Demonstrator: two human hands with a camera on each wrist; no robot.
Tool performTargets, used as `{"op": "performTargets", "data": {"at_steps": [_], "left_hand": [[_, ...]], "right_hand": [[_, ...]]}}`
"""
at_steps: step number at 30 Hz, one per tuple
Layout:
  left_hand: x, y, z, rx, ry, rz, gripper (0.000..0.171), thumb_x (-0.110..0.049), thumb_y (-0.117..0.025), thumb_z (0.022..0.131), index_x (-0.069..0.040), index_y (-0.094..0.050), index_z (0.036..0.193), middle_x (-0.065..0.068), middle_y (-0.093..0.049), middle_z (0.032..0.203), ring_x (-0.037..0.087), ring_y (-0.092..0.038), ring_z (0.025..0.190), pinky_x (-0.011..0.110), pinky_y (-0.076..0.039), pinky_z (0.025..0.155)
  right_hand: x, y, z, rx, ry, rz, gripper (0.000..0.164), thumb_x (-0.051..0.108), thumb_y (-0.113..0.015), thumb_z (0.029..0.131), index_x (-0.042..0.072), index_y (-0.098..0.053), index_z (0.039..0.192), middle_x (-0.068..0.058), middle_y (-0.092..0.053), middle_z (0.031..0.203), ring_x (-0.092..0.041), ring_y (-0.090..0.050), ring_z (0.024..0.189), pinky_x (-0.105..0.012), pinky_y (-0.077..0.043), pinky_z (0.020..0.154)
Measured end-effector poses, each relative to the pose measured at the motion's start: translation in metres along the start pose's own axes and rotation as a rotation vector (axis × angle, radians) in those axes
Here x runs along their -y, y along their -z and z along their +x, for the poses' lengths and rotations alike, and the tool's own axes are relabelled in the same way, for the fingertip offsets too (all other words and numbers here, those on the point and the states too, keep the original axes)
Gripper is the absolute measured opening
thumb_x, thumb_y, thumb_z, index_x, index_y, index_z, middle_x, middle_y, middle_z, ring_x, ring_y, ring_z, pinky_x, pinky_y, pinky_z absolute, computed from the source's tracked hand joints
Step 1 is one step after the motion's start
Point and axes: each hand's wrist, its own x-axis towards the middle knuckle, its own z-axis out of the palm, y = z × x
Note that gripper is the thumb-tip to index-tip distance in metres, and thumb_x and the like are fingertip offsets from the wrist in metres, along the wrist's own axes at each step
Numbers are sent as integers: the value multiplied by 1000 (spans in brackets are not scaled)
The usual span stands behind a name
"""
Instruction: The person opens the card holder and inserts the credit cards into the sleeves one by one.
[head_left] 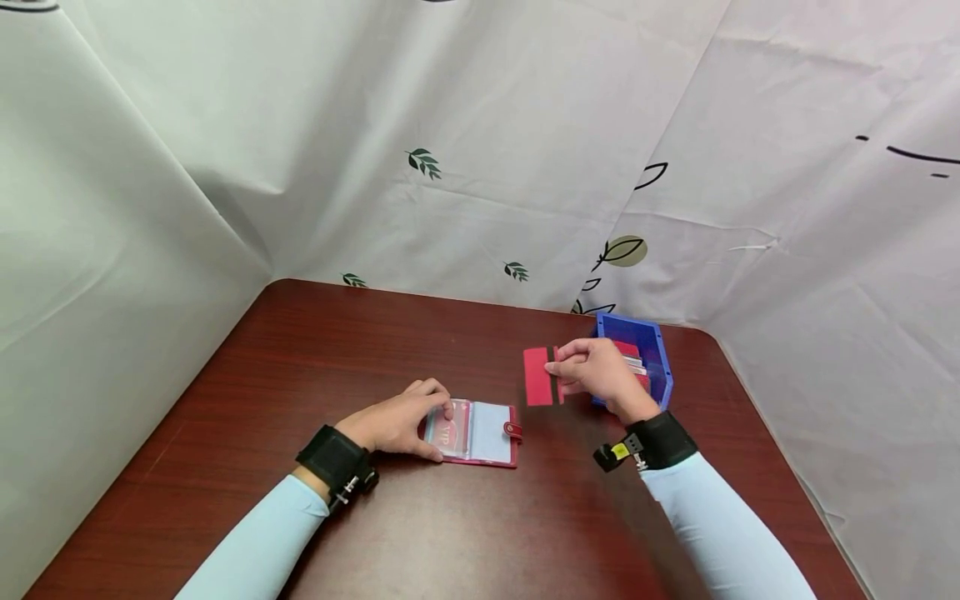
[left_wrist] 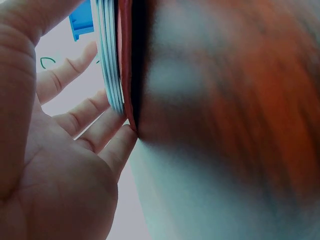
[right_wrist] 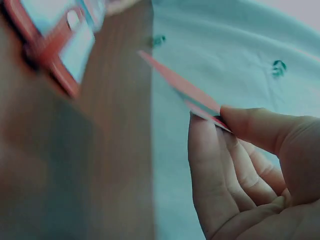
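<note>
A small red card holder lies open on the table, with clear sleeves and a red snap strap on its right side. Under its left sleeve shows a pink card marked VIP. My left hand holds the holder's left part, thumb at the near edge and fingers at the far side; in the left wrist view the fingertips touch the edges of the sleeves. To the right, in the air, my right hand pinches a red card with a dark stripe between thumb and fingers.
A blue bin with several red and white cards stands at the back right, partly behind my right hand. White patterned cloth hangs around the brown table. Each wrist wears a black strap.
</note>
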Motion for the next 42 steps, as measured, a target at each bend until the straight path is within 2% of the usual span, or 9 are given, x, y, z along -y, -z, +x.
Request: {"op": "performTargets", "data": {"at_steps": [3, 6, 12, 16, 22, 33, 37, 42], "left_hand": [[0, 0, 1, -3, -6, 1, 53, -39, -92, 75, -23, -59, 112, -8, -48, 122, 15, -43, 118, 34, -48, 96], [-1, -1, 2, 1, -2, -3, 53, -40, -92, 74, -23, -59, 112, -8, -49, 121, 14, -44, 116, 34, -48, 95], [-1, -1, 5, -5, -2, 6, 56, -42, -92, 73, -22, -58, 113, -7, -50, 121, 14, -45, 115, 34, -49, 96], [-1, -1, 6, -8, -5, 3, 59, -42, -92, 73, -20, -56, 114, -6, -51, 120, 14, -45, 115, 35, -49, 96], [0, -1, 6, -8, 17, -4, 63, -44, -92, 72, -20, -54, 116, -7, -51, 120, 13, -45, 115, 35, -50, 97], [3, -3, 5, -9, 17, -9, 65, -45, -92, 72, -19, -53, 119, -7, -51, 119, 12, -45, 115, 34, -50, 98], [3, -3, 4, -4, 26, -12, 66, -46, -92, 72, -20, -53, 119, -8, -51, 120, 11, -45, 114, 34, -50, 98], [4, -2, 3, -8, 31, -15, 67, -46, -92, 71, -20, -53, 119, -8, -51, 119, 11, -45, 115, 34, -50, 98]], "right_hand": [[-10, -17, 3, 33, -90, 125, 30, 16, -80, 90, -3, -68, 111, -15, -76, 99, -22, -77, 76, -42, -61, 78], [-20, -35, 5, 60, -161, 198, 28, 15, -80, 89, -3, -69, 108, -12, -76, 95, -20, -75, 74, -38, -62, 74], [-33, -63, 7, 98, -235, 233, 30, 17, -83, 86, 0, -70, 107, -7, -75, 85, -13, -68, 64, -26, -59, 64], [-35, -78, 8, 122, -230, 237, 32, 16, -85, 85, 0, -69, 108, -8, -74, 83, -11, -65, 58, -24, -57, 59], [-36, -94, 6, 143, -204, 225, 41, 14, -85, 84, 4, -66, 119, -11, -75, 84, -13, -64, 54, -24, -56, 57], [-33, -97, 4, 141, -173, 183, 41, 13, -84, 85, 5, -65, 121, -13, -78, 90, -13, -64, 51, -24, -56, 57], [-31, -101, 5, 152, -140, 105, 40, 13, -83, 86, 2, -64, 119, -13, -77, 88, -13, -63, 50, -25, -56, 56], [-25, -105, 6, 124, -125, 0, 35, 12, -85, 84, 2, -65, 111, -10, -74, 77, -13, -62, 48, -25, -55, 54]]}}
